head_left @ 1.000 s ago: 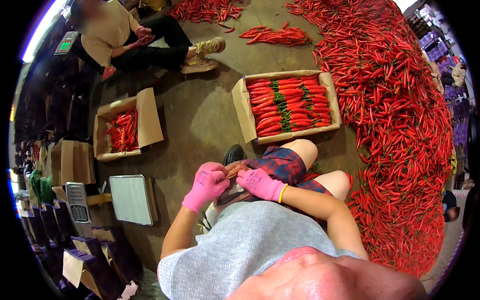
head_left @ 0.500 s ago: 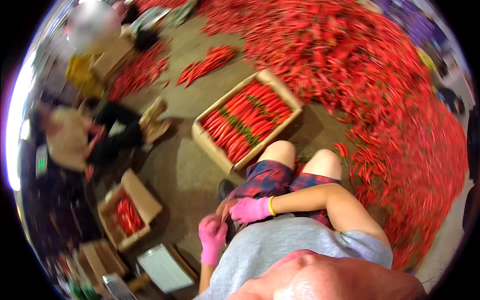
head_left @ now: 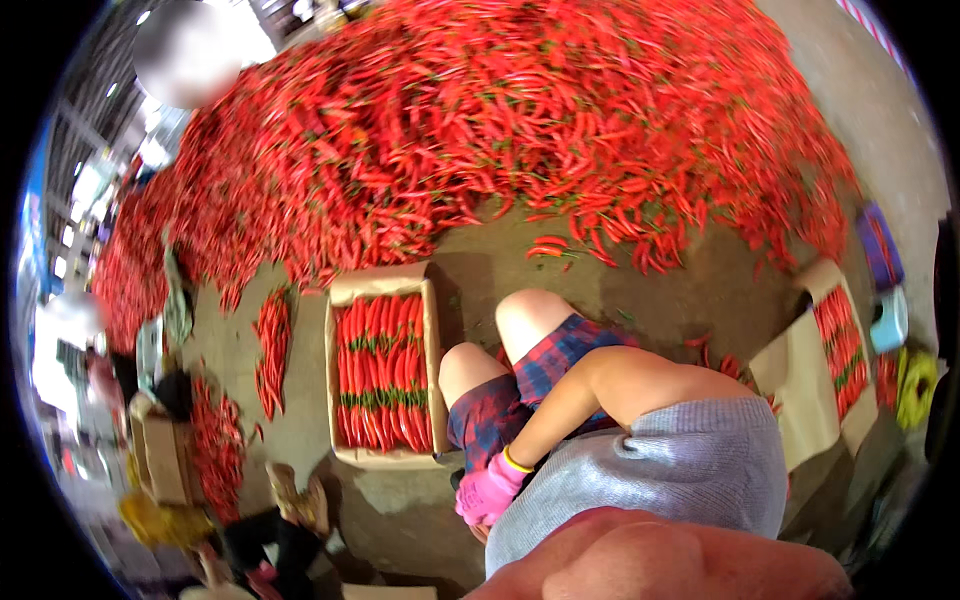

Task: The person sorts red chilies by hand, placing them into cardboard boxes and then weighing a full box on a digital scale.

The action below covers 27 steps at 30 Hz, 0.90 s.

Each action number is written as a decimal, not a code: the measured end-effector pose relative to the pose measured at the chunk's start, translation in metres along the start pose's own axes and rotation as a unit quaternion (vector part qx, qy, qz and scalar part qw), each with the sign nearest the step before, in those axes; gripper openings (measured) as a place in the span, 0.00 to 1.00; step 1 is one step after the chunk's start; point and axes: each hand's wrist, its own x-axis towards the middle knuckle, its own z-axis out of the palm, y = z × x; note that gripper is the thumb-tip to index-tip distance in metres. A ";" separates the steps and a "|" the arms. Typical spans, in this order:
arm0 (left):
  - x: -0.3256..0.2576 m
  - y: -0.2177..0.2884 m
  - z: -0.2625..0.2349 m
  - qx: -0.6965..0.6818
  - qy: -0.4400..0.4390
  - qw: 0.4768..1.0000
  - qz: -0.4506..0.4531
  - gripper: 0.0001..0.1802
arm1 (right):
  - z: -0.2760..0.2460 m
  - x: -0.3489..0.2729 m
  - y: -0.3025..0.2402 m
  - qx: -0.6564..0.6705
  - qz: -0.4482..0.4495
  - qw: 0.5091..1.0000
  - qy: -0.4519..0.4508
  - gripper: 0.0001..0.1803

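My right hand (head_left: 488, 492), in a pink glove with a yellow band at the wrist, is held low in front of my waist, beside my plaid shorts. Its fingers look curled in. A brownish bit shows just under the fingertips, too small to name. My left hand does not show; my body hides that side. In front of my knees, slightly left, an open cardboard box (head_left: 384, 460) holds red chillies (head_left: 386, 372) laid in neat rows, their green stems toward the middle. My right hand is apart from this box.
A wide heap of loose red chillies (head_left: 500, 130) spreads across the far floor. Smaller chilli piles (head_left: 272, 350) lie left of the box. At the right stands another open box (head_left: 795, 390) with rows of chillies. A person's boots (head_left: 297, 500) and legs are at lower left.
The view has swung to the right, so the packed box now sits more to the left and the right-hand box has come in. My left hand has gone out of sight.
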 end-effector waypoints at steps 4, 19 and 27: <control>0.047 0.005 0.003 0.024 -0.048 0.998 0.020 0.06 | 0.036 -0.006 -0.001 0.051 -0.031 0.996 0.064 0.16; 0.080 0.011 0.005 0.005 -0.131 0.987 -0.098 0.07 | -0.037 -0.208 -0.013 0.126 0.227 0.773 0.578 0.10; 0.035 0.008 0.001 -0.057 -0.100 0.970 -0.214 0.08 | -0.031 -0.127 -0.006 0.184 0.054 0.858 0.477 0.12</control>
